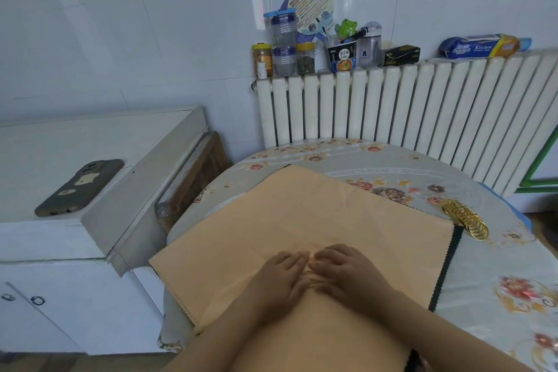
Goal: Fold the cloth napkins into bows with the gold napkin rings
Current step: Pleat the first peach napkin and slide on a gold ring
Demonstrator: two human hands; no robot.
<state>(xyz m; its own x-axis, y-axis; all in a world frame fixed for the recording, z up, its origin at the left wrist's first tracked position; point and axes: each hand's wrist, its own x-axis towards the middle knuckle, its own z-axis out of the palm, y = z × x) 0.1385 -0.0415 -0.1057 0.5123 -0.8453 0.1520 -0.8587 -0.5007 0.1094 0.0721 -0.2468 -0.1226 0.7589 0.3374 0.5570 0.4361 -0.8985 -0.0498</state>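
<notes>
Both hands rest on the napkin: our left hand and right hand lie palm down, fingertips meeting at the cloth's middle and gathering a small ridge of wrinkles between them. Fingers look only slightly bent, pressing and bunching, not clasped round anything; we read both as flat-handed pushes, though the fingertips partly hide one another.

Round table, flowered cover, set against a white radiator. White cabinet to the left, a phone lying on it.

Orange napkin spread flat over most of the near tabletop, its near edge hidden under our forearms. A dark zigzag edge shows along its right side, seemingly another cloth underneath; we cannot tell how many.

Gold napkin rings lie in a leaning row on the table, just beyond the napkin's right corner, apart from both hands.

Handling, as we judge it: the cloth is light, soft and limp. It creases at a touch and will not hold pleats unaided, so the gathered middle is the place to pinch. It may slide on the glossy table cover. The rings look thin, rigid and smooth, liable to scatter if knocked.

Pose: forearms enter from the bottom edge and converge, wrists low, hands mirrored.
</notes>
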